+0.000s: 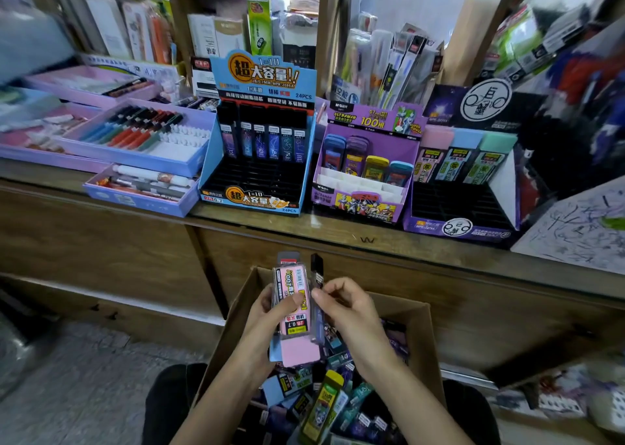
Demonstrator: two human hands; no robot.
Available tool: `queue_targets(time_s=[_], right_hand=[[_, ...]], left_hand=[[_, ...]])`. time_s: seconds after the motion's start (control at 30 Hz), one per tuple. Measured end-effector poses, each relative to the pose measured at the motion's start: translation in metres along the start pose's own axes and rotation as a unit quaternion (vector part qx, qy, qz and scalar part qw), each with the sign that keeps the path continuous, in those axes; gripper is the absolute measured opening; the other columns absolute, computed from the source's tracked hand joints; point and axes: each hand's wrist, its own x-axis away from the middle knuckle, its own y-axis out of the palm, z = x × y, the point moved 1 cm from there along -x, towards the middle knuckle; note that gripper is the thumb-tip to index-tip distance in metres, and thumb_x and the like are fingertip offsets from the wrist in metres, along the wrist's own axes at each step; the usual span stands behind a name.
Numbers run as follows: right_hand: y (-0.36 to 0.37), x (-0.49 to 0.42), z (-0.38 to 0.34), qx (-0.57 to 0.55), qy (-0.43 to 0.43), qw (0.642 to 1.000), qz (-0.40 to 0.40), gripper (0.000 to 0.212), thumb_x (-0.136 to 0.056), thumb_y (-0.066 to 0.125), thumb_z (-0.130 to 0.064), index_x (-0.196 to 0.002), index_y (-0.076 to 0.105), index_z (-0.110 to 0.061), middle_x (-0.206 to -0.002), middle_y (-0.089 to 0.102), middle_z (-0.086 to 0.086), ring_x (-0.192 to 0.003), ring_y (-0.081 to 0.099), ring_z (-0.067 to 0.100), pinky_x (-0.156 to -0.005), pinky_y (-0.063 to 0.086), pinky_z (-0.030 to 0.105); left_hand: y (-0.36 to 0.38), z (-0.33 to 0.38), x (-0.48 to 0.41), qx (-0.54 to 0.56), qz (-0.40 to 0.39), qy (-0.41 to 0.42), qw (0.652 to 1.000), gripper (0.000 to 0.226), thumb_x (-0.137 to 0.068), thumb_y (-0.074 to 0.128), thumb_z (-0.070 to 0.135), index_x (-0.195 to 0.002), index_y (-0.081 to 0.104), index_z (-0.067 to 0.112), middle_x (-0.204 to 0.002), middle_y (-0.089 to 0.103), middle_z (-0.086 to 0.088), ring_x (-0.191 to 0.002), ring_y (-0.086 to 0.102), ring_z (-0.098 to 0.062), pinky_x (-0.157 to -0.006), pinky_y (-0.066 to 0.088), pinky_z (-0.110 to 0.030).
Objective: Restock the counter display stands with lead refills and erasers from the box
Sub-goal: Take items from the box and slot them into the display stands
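— Anything legible on the blue display stand (263, 76), centre of the frame?
— On its header: "超大容量!!", "1=10", "2B/0.7MM MPR 2086A", "24PCS". Repeated on the front lip: "1=10", "2B 0.7", "24PCS".
— And on the purple display stand (358, 204) just to the right?
— On the header: "M&G", "ULTRAMAN HEROES", "0.7mm HB", "100根", "SUPER POWER". On the front wall: "ULTRAMAN" again.
— Lower centre, on the pink pack (290, 284)?
— "200!!" along the label, a barcode beside it, and "2B 0.7" upside down lower on the label.
— On the dark stand (460, 228) at far right?
— Round logo and small print there, too blurred to read.
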Motion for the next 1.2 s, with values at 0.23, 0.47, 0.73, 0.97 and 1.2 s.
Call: queue_targets(time_s=[0.23, 0.47, 0.73, 0.97, 1.2], right_hand=[[-0.001, -0.011, -0.014, -0.055, 0.081, 0.995, -0.034, 0.045, -0.082, 0.067, -0.002, -0.12, 0.053, -0.021, -0.12, 0.062, 0.009, -0.108, 0.062, 0.025, -0.097, 0.048, 0.045], [-0.014, -0.023, -0.058, -0.102, 0.063, 0.992, -0.03, 0.023, -0.094, 0.053, -0.018, -0.116, 0.058, -0.018, -0.114, 0.063, 0.004, -0.104, 0.059, 0.018, -0.094, 0.047, 0.035], [-0.011, -0.049, -0.143, 0.086, -0.134, 0.987, -0.029, 0.008, -0.096, 0.052, -0.018, -0.097, 0.06, -0.021, -0.082, 0.07, -0.016, -0.081, 0.064, 0.002, -0.073, 0.053, 0.023], [0.033, -0.105, -0.197, 0.123, -0.228, 0.966, -0.016, 0.007, -0.089, 0.061, -0.007, -0.096, 0.063, -0.009, -0.08, 0.063, -0.002, -0.07, 0.06, 0.009, -0.066, 0.054, 0.024], [0.086, -0.182, -0.197, 0.207, -0.232, 0.95, 0.033, 0.004, -0.085, 0.067, -0.01, -0.089, 0.068, -0.011, -0.081, 0.066, 0.005, -0.077, 0.061, 0.018, -0.076, 0.052, 0.037]], left_hand=[[-0.006, 0.017, 0.002, -0.017, 0.01, 0.015, 1.0, 0.047, -0.057, 0.077, 0.023, -0.102, 0.061, 0.021, -0.089, 0.075, -0.006, -0.074, 0.072, -0.021, -0.055, 0.055, -0.029], [-0.005, 0.051, -0.007, -0.017, 0.024, 0.056, 0.998, 0.042, -0.061, 0.072, 0.025, -0.101, 0.061, 0.017, -0.082, 0.074, -0.001, -0.066, 0.07, -0.015, -0.052, 0.055, -0.027], [-0.004, 0.112, -0.022, -0.027, 0.024, 0.12, 0.992, 0.041, -0.06, 0.072, 0.03, -0.098, 0.062, 0.02, -0.08, 0.074, 0.003, -0.065, 0.07, -0.011, -0.049, 0.053, -0.026], [-0.028, 0.141, -0.026, -0.029, 0.045, 0.159, 0.986, 0.041, -0.067, 0.069, 0.028, -0.105, 0.06, 0.018, -0.08, 0.074, 0.004, -0.065, 0.07, -0.01, -0.049, 0.053, -0.024], [-0.058, 0.145, -0.026, -0.029, 0.064, 0.165, 0.984, 0.042, -0.066, 0.07, 0.029, -0.105, 0.06, 0.019, -0.082, 0.074, 0.002, -0.067, 0.07, -0.013, -0.05, 0.054, -0.026]])
